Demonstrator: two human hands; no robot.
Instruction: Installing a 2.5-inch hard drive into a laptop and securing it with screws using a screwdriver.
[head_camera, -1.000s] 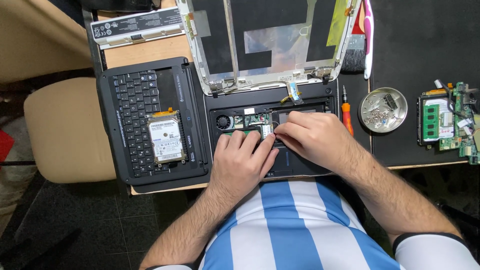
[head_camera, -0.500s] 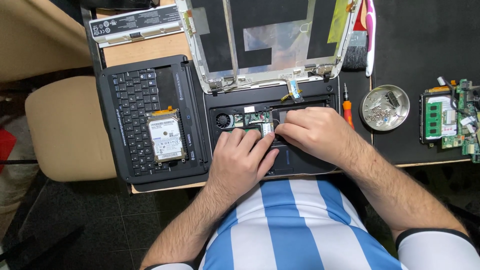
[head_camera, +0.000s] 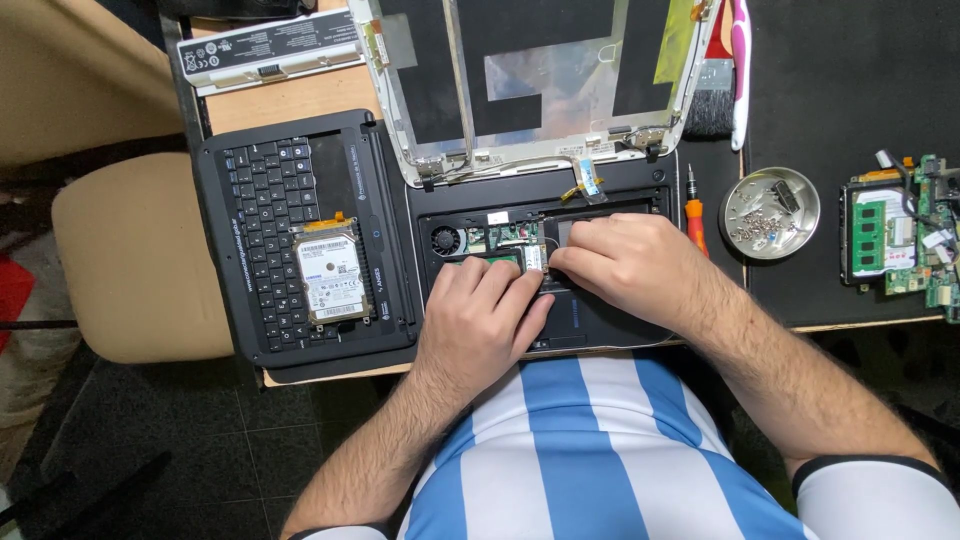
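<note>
Fingers of both my left hand (head_camera: 480, 325) and my right hand (head_camera: 625, 265) pinch a small circuit card (head_camera: 533, 257) inside the opened laptop base (head_camera: 600, 325) on the counter (head_camera: 290, 100). Just left of the base lies the removed keyboard panel (head_camera: 265, 205) with a hard drive (head_camera: 331, 274) on it. Right of my hands sit an orange screwdriver (head_camera: 696, 215) and a dish of screws (head_camera: 769, 213).

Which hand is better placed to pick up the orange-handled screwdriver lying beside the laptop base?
Probably the right hand. It rests on the open black laptop base close to the orange-handled screwdriver, with nothing between them. The left hand sits farther off and would have to cross over the right.
</note>
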